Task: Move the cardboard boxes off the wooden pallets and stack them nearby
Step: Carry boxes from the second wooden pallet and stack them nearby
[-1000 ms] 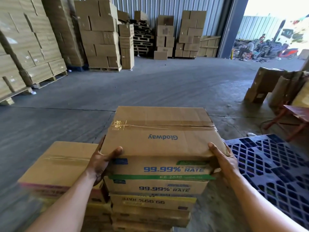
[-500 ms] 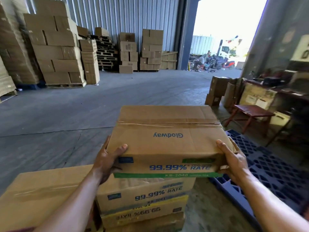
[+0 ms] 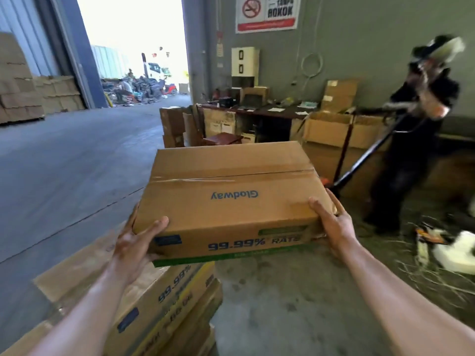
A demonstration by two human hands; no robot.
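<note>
A brown cardboard box [image 3: 231,191] printed "Glodway" and "99.99% RATE" hangs in the air in front of me, lifted clear of the stack. My left hand [image 3: 136,242] grips its near left corner, thumb on top. At the near right corner my right hand [image 3: 334,224] clasps the edge. Below and to the left stands the stack of similar boxes [image 3: 159,299] it came from. No pallet shows in this view.
A person in dark clothes [image 3: 416,140] stands at the right pulling a pallet jack handle [image 3: 365,158]. A desk [image 3: 257,116] with open boxes [image 3: 331,129] lines the green wall. White foam and straw [image 3: 457,250] litter the floor at right. The doorway [image 3: 138,60] opens at back left.
I have turned to the right with the box raised off the stack. The blue pallet has left the view, and the desk, wall and the person have come in.
</note>
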